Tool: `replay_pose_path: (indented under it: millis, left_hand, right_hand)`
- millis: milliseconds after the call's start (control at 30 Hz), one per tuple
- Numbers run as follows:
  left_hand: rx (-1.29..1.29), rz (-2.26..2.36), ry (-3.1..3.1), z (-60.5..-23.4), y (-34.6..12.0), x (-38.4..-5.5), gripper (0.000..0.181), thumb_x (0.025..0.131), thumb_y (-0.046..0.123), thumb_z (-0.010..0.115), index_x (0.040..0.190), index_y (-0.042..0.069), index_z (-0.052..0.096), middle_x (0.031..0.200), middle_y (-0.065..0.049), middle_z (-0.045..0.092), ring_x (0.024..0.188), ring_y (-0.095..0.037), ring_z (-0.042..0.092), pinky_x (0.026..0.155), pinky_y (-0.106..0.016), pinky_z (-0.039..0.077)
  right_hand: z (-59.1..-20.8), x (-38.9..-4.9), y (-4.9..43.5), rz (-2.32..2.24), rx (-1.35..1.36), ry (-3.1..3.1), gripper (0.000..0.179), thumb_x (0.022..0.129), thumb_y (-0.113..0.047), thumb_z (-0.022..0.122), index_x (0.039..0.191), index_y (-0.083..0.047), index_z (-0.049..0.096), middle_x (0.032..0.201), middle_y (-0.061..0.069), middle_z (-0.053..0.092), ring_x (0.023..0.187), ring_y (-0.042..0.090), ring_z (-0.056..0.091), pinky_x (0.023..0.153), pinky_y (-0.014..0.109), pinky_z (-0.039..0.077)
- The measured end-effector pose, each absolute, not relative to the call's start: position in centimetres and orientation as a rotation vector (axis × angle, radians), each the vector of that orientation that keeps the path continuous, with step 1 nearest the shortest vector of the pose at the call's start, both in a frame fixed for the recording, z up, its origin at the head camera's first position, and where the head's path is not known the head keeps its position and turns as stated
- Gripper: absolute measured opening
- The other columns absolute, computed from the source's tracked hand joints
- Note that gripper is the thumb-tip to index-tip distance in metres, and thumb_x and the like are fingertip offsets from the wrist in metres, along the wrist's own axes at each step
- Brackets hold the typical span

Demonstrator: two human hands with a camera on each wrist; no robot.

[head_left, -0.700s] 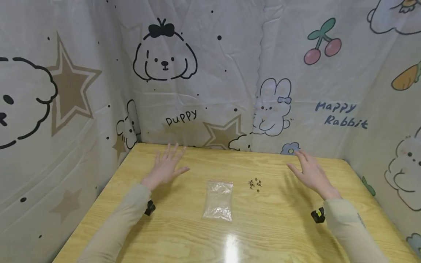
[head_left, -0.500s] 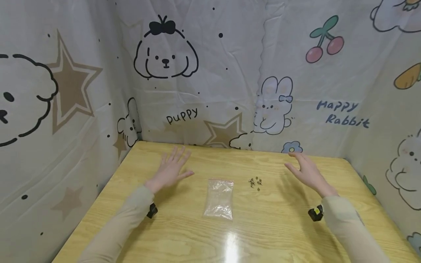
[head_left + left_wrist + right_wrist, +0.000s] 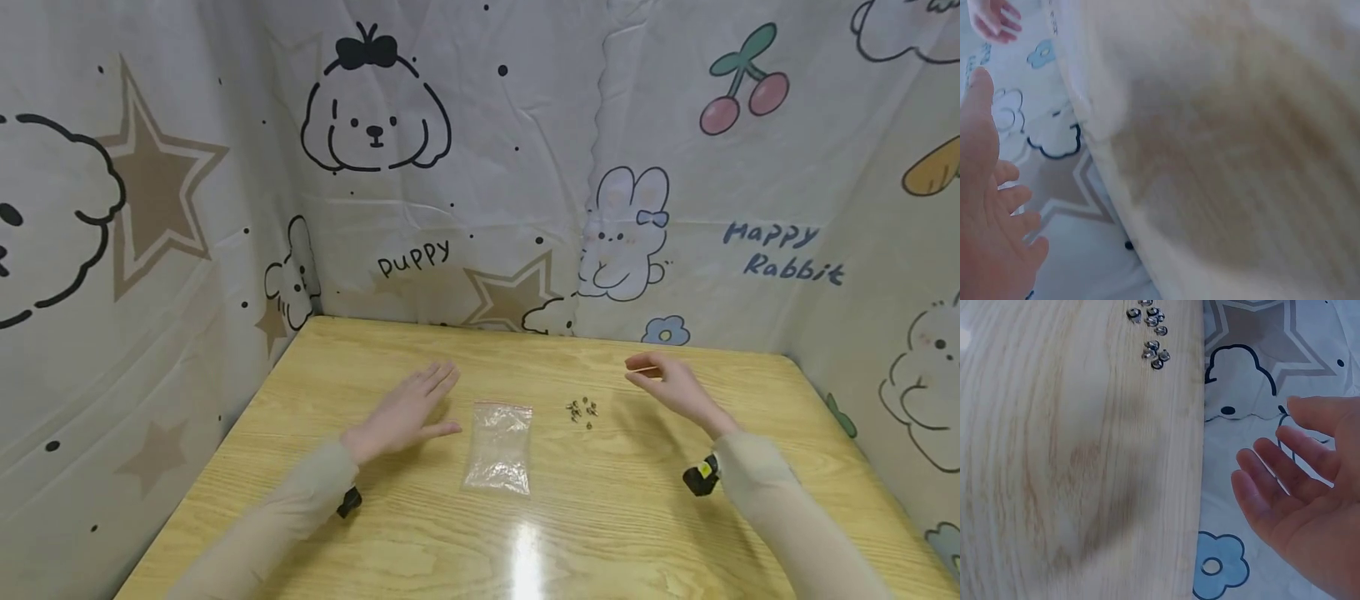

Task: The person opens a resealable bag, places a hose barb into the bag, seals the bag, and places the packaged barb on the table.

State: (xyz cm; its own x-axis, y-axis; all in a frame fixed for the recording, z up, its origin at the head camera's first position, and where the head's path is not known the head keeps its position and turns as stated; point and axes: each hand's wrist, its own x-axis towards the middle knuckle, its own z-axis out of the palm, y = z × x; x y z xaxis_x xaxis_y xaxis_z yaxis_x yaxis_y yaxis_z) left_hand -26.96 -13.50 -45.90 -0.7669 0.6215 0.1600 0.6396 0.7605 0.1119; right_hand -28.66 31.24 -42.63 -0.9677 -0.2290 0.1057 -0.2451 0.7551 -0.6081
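Note:
A clear plastic zip bag [image 3: 498,450] lies flat on the wooden table, its reddish seal line at the far end. To its right sits a loose cluster of small shiny metal pieces [image 3: 575,411], rounded in the right wrist view; their exact kind is too small to tell. My left hand [image 3: 408,410] hovers left of the bag with fingers extended and thumb apart, touching nothing. Beyond and right of the metal pieces [image 3: 1151,355], my right hand [image 3: 675,387] is raised above the table, its fingers loosely bent and holding nothing.
The wooden table [image 3: 420,533] ends at a printed cloth [image 3: 487,192] that hangs behind it and along both sides. A black wrist camera [image 3: 701,476] is worn under the right wrist, and another [image 3: 349,502] under the left.
My left hand has moved right and nearer, towards the bag. My right hand has shifted left towards the metal pieces, its fingers bending more. The bag and pieces stay in place.

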Motion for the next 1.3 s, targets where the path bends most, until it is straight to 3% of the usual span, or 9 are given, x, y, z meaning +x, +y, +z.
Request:
replay_pose_path:
  millis: [333,633,933,1300]
  left_hand:
    - [-1.233,-0.217,-2.829,-46.2,-12.0,-25.1,0.090,0.092,0.058,0.058,0.155,0.001,0.027,0.162,-0.019,0.026,0.150,-0.038,0.027,0.121,-0.053,0.027]
    - [-1.411,-0.173,-2.825,-46.6,-11.0,-23.7,0.086,0.095,0.057,0.054,0.153,-0.002,0.029,0.163,-0.018,0.025,0.151,-0.033,0.026,0.121,-0.048,0.029]
    - [-1.452,-0.149,-2.848,-47.2,-10.4,-22.7,0.080,0.097,0.052,0.054,0.153,0.001,0.030,0.162,-0.016,0.027,0.150,-0.032,0.029,0.121,-0.047,0.031]
    - [-1.490,-0.161,-2.836,-47.5,-10.5,-22.4,0.076,0.099,0.050,0.051,0.153,0.000,0.031,0.161,-0.018,0.029,0.149,-0.032,0.031,0.120,-0.046,0.032]
  right_hand:
    - [-43.2,-30.0,30.0,1.173,0.425,-2.966,0.043,0.101,-0.033,0.058,0.131,-0.002,0.058,0.130,0.020,0.063,0.117,0.035,0.062,0.098,0.049,0.052]
    - [-43.9,-31.5,27.8,1.252,0.573,-3.007,0.040,0.101,-0.028,0.059,0.129,0.000,0.060,0.129,0.018,0.065,0.116,0.031,0.062,0.100,0.045,0.052]
    - [-44.2,-32.6,24.7,1.308,0.703,-3.038,0.036,0.100,-0.023,0.060,0.126,0.002,0.061,0.125,0.017,0.066,0.117,0.032,0.061,0.106,0.051,0.047]
    - [-44.5,-33.2,20.4,1.324,0.868,-3.069,0.030,0.097,-0.017,0.064,0.121,0.001,0.064,0.120,0.015,0.069,0.108,0.026,0.066,0.095,0.038,0.054]
